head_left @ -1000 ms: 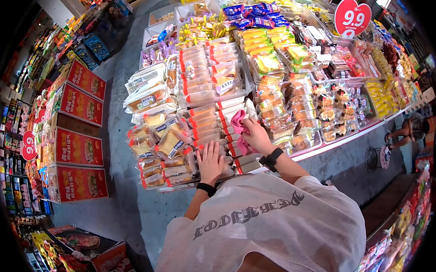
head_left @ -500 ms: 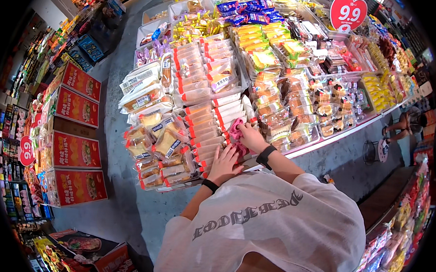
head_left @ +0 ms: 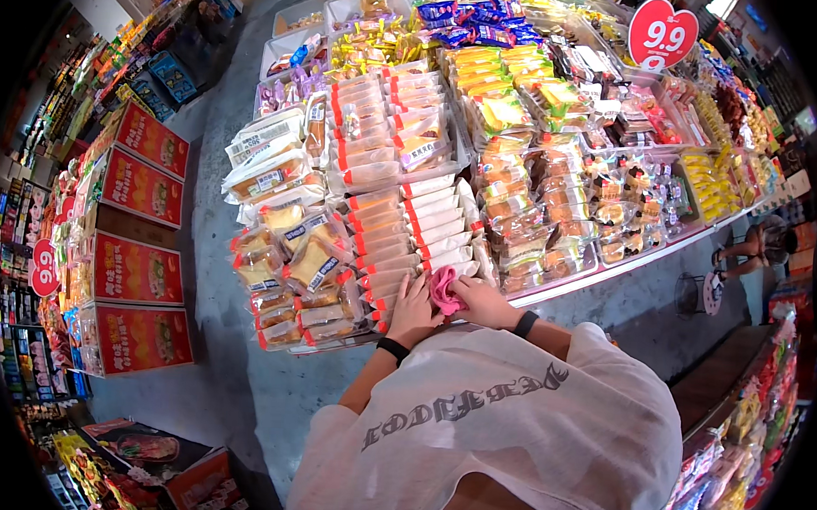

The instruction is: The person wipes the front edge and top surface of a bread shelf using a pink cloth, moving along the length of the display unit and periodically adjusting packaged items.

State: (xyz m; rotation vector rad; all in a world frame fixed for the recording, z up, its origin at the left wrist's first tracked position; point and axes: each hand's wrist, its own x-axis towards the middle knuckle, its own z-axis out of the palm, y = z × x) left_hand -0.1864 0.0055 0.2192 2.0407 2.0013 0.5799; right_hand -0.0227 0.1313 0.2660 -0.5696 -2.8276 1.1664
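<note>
My right hand grips a crumpled pink cloth at the near edge of the snack display. Beside the cloth, my left hand lies with its fingers stretched over the near end of a row of long, clear-wrapped packets with red-orange ends. A neighbouring row of white packets with red ends runs away from the cloth. Bagged bread slices lie left of my left hand. To the right of my right hand are clear-wrapped pastries.
Blue packets and yellow packets fill trays at the back. A red heart-shaped price sign rises at the back right. Red cartons stand stacked on the left, across the grey floor. A stool stands at right.
My right hand has drawn the pink cloth nearer to me, down the white packets to the display's near edge. My left hand stays on the packets, shifted slightly.
</note>
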